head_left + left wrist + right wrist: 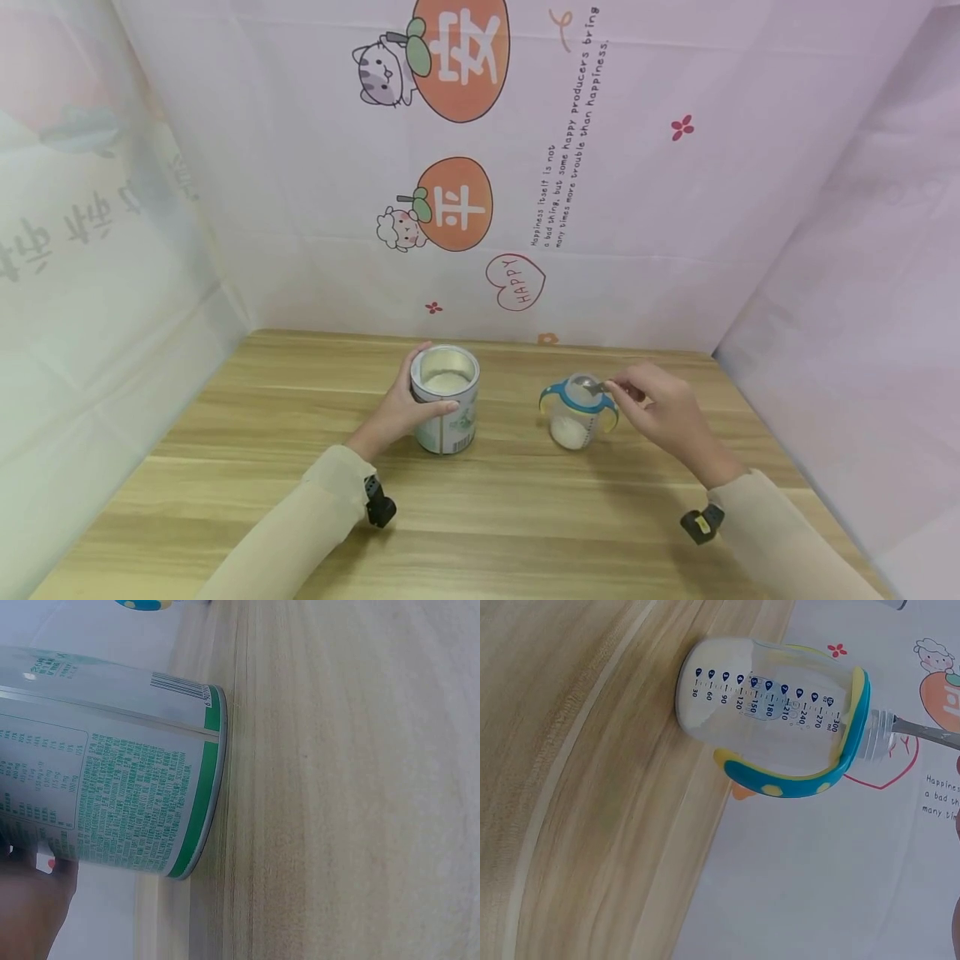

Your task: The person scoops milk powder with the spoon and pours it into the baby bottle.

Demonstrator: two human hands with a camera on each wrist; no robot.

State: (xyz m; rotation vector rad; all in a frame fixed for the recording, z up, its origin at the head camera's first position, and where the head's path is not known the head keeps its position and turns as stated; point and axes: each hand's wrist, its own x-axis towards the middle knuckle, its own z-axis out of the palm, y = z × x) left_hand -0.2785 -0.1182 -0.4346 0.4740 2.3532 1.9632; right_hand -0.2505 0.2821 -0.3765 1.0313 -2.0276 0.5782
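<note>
My left hand (406, 410) grips an open tin (450, 421) of pale powder, thumb across its front and fingers round its far side. Green print and a barcode cover the tin's side in the left wrist view. To the right, a clear baby bottle (573, 423) with a blue and yellow two-handled collar (855, 727) stands upright, white powder in its bottom. Above it my right hand (657, 408) pinches the handle of a metal spoon (922, 733). The spoon's head is at the bottle's open mouth.
Both things stand on a wood-grain table (510, 525). A printed cloth (615, 283) hangs upright behind the table, and more cloth walls (847, 333) close off the left and right sides. Each wrist wears a small black camera (380, 502).
</note>
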